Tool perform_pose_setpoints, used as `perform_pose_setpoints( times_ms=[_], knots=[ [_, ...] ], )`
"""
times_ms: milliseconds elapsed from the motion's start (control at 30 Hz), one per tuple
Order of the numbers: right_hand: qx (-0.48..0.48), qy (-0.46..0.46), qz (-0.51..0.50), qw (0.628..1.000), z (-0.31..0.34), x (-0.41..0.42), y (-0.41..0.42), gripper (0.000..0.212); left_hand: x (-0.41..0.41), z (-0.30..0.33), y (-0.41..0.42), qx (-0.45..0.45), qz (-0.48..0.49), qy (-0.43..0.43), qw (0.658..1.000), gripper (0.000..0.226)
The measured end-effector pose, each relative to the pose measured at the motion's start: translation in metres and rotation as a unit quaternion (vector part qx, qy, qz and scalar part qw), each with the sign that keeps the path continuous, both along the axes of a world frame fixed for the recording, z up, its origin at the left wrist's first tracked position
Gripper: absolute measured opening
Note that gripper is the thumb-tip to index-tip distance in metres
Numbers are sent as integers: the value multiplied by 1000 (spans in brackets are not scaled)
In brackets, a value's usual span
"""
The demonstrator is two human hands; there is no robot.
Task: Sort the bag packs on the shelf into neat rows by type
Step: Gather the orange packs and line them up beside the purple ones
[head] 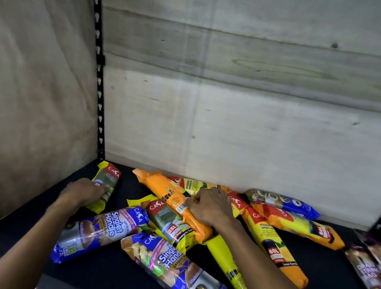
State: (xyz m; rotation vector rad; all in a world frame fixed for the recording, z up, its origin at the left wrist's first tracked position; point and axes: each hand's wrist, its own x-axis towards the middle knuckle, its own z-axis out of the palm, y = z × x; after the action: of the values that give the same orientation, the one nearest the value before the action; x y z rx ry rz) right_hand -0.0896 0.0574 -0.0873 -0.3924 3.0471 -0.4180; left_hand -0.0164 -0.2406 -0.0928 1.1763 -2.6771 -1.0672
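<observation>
A jumble of garbage-bag packs lies on the black shelf (95, 276). My left hand (83, 191) grips a yellow-green pack (107, 176) at the back left corner. My right hand (211, 206) grips an orange pack (165, 190) that lies slantwise over another yellow-green pack (170, 225). Two blue Singlet Handle packs (97, 229) (177, 273) lie at the front. A plain yellow pack (229, 274) runs under my right forearm. More orange-and-yellow packs (273, 248) (301, 225) and a blue one (284, 201) sit at the right.
Purple packs (378, 269) lie at the far right of the shelf. A wooden back panel (260, 130) and a wooden side panel (31, 95) close the bay, with black perforated uprights (97, 81) in the corners. Bare shelf shows at the front left.
</observation>
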Motion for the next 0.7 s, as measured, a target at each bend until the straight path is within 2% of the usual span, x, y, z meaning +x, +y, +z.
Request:
perform_pose_setpoints(
  times_ms=[133,233,333,433,500,567,633,700],
  knots=[
    [-25,-13,21,999,1,0,6,57,6,5,9,-39,6,-34,999,71],
    [-48,-9,33,998,6,3,17,50,8,8,26,-129,7,-52,990,75],
    [-64,14,23,998,10,8,31,47,8,19,54,-232,-19,-28,972,70],
    [-61,19,-29,998,13,8,49,50,3,29,88,-274,-88,31,957,61],
    [-49,21,-63,997,14,6,62,50,-1,32,117,-261,-158,84,949,56],
    [-52,22,-91,994,16,3,75,52,-5,32,147,-206,-227,112,945,56],
    [-73,-1,-114,991,19,2,85,54,-10,28,174,-158,-282,103,941,56],
    [-101,-32,-128,986,23,3,88,53,-17,24,190,-137,-284,94,945,55]
  ],
)
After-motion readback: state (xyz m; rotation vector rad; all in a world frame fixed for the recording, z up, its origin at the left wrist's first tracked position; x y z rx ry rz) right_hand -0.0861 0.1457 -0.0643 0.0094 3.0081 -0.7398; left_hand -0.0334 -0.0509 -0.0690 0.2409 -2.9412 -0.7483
